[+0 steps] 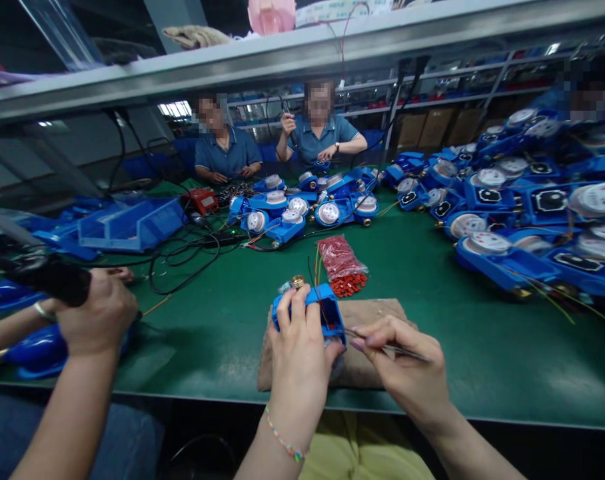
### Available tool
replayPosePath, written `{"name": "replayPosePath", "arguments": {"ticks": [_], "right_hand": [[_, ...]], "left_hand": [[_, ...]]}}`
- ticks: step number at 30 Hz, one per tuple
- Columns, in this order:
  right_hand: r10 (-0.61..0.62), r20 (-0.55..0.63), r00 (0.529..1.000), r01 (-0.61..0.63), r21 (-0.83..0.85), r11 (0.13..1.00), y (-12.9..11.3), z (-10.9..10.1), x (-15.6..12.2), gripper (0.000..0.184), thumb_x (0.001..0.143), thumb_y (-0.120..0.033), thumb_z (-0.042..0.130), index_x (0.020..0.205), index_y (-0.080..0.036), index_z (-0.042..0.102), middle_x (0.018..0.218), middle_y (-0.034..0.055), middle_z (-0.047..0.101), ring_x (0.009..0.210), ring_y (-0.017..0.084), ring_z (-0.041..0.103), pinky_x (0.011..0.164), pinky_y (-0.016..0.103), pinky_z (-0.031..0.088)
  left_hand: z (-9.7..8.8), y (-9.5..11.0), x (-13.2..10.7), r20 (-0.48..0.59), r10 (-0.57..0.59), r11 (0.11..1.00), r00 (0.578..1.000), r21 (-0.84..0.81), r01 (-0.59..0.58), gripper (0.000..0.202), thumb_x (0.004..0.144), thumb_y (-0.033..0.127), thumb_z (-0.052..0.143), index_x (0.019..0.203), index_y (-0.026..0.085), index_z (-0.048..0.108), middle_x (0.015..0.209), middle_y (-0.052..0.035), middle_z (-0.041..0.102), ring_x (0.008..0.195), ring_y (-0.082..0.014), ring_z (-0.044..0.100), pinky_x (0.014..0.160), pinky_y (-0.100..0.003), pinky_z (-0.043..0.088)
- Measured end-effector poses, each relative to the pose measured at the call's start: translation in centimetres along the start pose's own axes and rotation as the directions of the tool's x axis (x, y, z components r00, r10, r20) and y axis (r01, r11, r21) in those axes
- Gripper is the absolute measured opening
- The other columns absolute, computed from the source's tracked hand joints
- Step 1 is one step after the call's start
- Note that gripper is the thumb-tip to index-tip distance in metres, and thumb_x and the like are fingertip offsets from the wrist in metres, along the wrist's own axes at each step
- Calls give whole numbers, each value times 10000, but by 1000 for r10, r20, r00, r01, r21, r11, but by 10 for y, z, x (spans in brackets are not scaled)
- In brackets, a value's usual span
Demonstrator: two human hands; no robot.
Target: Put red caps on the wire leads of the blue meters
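Note:
My left hand grips a blue meter housing with a brass fitting on top and thin wires running out of it, held over a brown cloth pad. My right hand pinches metal tweezers, whose tips reach the housing's right side. A clear bag of small red parts lies just beyond the pad, with loose red parts spilled beside it.
A co-worker's hand at the left holds a black tool over a blue part. Two seated people work at the far side. Blue meter housings pile up at the right and middle. Blue bins and black cables lie on the green table.

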State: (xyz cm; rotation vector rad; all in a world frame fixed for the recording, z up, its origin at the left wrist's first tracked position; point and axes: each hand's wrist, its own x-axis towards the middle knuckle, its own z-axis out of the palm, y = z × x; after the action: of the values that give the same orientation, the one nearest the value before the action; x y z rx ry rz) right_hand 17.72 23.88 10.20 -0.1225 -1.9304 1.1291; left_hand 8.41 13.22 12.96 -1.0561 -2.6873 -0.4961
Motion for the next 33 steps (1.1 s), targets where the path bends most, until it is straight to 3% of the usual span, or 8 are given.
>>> {"name": "replayPosePath", "arguments": {"ticks": [13, 20, 26, 30, 33], "right_hand": [[123, 150, 981, -118, -40, 992, 5, -2, 18, 142, 735, -146, 643, 636, -177, 546, 686, 9, 608, 695, 157, 589, 635, 248, 461], [98, 214, 972, -78, -100, 992, 2, -3, 27, 160, 730, -118, 601, 604, -171, 518, 611, -5, 566, 618, 138, 551, 581, 227, 421], [89, 323, 942, -23, -202, 979, -10, 10, 42, 189, 609, 17, 485, 546, -160, 476, 549, -29, 526, 529, 99, 486, 495, 198, 343], [84, 312, 946, -2, -253, 968, -14, 15, 46, 213, 565, 59, 457, 535, -152, 466, 530, -35, 508, 511, 90, 472, 483, 196, 325], [45, 232, 972, -7, -162, 987, -10, 10, 32, 214, 617, 47, 507, 564, -158, 471, 549, -36, 508, 531, 97, 495, 501, 197, 363]], "left_hand": [[-4, 4, 1, 37, -37, 999, 999, 34, 36, 508, 593, 256, 743, 1032, 193, 497, 1317, -15, 389, 1240, -249, 276, 889, -487, 475], [-4, 0, 2, 72, -16, 1000, 997, 3, 15, 475, 618, 264, 717, 1034, 187, 500, 1318, -29, 387, 1228, -272, 285, 871, -510, 474], [-2, 1, -1, 36, -13, 1000, 999, -11, 14, 515, 633, 194, 695, 1098, 197, 474, 1319, -18, 381, 1228, -254, 276, 928, -517, 439], [-4, 4, -1, 66, -17, 1000, 998, -23, 19, 472, 665, 176, 665, 1096, 210, 476, 1327, -7, 369, 1233, -246, 269, 957, -534, 407], [-3, 2, -1, 33, -42, 999, 999, -22, 43, 469, 653, 235, 692, 1071, 195, 484, 1320, -18, 374, 1231, -253, 271, 945, -519, 426]]}}
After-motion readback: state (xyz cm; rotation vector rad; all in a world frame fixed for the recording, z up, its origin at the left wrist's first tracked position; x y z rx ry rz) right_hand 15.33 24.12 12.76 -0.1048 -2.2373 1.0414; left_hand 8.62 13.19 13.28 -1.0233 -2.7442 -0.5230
